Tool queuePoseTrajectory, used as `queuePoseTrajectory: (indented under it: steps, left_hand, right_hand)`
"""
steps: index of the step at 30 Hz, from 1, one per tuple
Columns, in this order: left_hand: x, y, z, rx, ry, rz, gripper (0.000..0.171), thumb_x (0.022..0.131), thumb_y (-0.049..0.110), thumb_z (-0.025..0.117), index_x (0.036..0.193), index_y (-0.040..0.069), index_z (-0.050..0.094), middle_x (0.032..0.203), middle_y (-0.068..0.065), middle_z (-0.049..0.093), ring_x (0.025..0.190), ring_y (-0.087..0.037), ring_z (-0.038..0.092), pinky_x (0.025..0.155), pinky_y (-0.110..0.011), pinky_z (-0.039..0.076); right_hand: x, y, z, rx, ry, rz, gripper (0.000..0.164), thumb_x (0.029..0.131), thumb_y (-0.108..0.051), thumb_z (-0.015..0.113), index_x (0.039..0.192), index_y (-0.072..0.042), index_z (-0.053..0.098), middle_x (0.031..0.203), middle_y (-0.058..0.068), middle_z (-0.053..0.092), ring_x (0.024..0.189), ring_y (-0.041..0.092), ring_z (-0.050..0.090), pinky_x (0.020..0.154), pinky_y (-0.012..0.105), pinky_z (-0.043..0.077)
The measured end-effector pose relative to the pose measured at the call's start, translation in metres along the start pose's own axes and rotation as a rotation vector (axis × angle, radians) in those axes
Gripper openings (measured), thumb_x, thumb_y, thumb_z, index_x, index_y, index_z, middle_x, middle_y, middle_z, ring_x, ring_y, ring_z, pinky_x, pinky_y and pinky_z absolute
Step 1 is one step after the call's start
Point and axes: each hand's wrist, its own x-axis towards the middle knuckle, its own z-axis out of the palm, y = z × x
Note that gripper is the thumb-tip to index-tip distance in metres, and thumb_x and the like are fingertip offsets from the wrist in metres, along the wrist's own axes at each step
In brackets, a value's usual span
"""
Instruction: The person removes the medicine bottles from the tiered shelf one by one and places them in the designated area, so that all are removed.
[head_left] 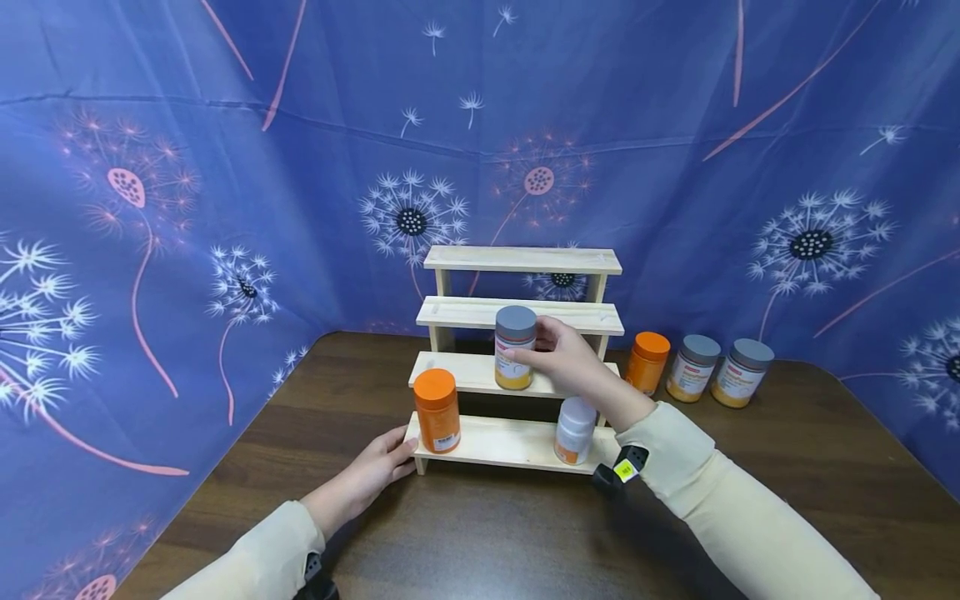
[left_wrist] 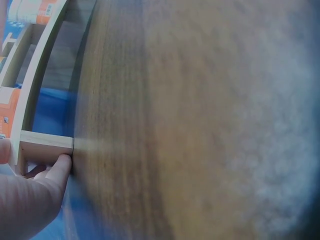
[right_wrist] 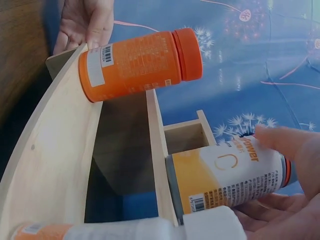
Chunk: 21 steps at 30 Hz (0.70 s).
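The left end of a wooden stand [head_left: 495, 442] is gripped by the left hand [head_left: 375, 471], with the thumb laid at the lowest shelf's edge and a finger set against the leg below. Just inside that end, an orange jar [head_left: 437, 412] is stood upright on the lowest shelf. To its right, open room is left along the same shelf, as far as a white bottle [head_left: 575, 431] placed near the other end. Above that stretch, a grey-lidded jar [head_left: 506, 367] is held upright at the second shelf from below (whether its base touches the wood cannot be told). It is clamped between the thumb and fingers of the right hand [head_left: 558, 354], whose wrist is passed above the white bottle. Past the stand's right edge, an orange-lidded jar [head_left: 647, 364], a second grey-lidded jar [head_left: 692, 369] and a third grey-lidded jar [head_left: 741, 373] are lined up on the worktop [head_left: 495, 533], apart from its right edge. Behind, patterned blue fabric [head_left: 675, 167] is hung.
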Motion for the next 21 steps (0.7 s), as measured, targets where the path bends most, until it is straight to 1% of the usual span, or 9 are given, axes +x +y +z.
queuePoseTrajectory:
  steps: [6, 10, 13, 17, 21]
  left_hand:
    - [0.0, 0.0016, 0.0002, 0.006, -0.001, 0.0, 0.052, 0.105, 0.014, 0.037, 0.147, -0.011, 0.021, 0.151, -0.032, 0.029, 0.136, -0.038, 0.04, 0.113, -0.05, 0.035]
    - [-0.0005, 0.0014, 0.0003, 0.009, 0.003, 0.0, 0.051, 0.105, 0.013, 0.037, 0.147, -0.011, 0.022, 0.151, -0.032, 0.029, 0.135, -0.038, 0.04, 0.113, -0.05, 0.035]
    - [-0.0016, 0.0006, 0.0005, 0.012, 0.004, 0.002, 0.051, 0.105, 0.013, 0.037, 0.147, -0.012, 0.022, 0.15, -0.033, 0.03, 0.135, -0.039, 0.04, 0.113, -0.05, 0.036]
    - [-0.002, 0.0006, 0.0007, 0.016, 0.004, 0.0, 0.051, 0.105, 0.013, 0.037, 0.146, -0.013, 0.022, 0.15, -0.033, 0.029, 0.135, -0.039, 0.04, 0.112, -0.05, 0.036]
    - [-0.0013, 0.0016, 0.0012, 0.013, 0.008, 0.003, 0.051, 0.105, 0.013, 0.037, 0.147, -0.012, 0.022, 0.151, -0.033, 0.029, 0.135, -0.039, 0.04, 0.113, -0.051, 0.035]
  right_hand:
    - [0.0001, -0.0003, 0.0013, -0.03, 0.036, 0.017, 0.065, 0.086, -0.031, 0.074, 0.141, -0.01, 0.045, 0.136, 0.013, 0.055, 0.126, 0.03, 0.052, 0.109, 0.047, 0.042]
    - [0.0008, 0.0009, 0.0021, -0.054, 0.042, -0.001, 0.064, 0.086, -0.031, 0.074, 0.14, -0.01, 0.046, 0.134, 0.013, 0.056, 0.124, 0.03, 0.054, 0.108, 0.046, 0.043]
    - [0.0018, 0.003, 0.0024, -0.04, 0.043, -0.01, 0.065, 0.085, -0.03, 0.075, 0.14, -0.009, 0.047, 0.133, 0.014, 0.058, 0.122, 0.03, 0.055, 0.107, 0.045, 0.045]
    - [0.0025, 0.0062, 0.0011, 0.005, 0.031, -0.004, 0.067, 0.084, -0.03, 0.076, 0.141, -0.01, 0.046, 0.133, 0.014, 0.058, 0.122, 0.03, 0.055, 0.108, 0.045, 0.044]
    - [0.0025, 0.0084, -0.0011, 0.041, 0.012, 0.016, 0.068, 0.085, -0.03, 0.076, 0.143, -0.013, 0.045, 0.135, 0.013, 0.056, 0.124, 0.029, 0.053, 0.108, 0.045, 0.044]
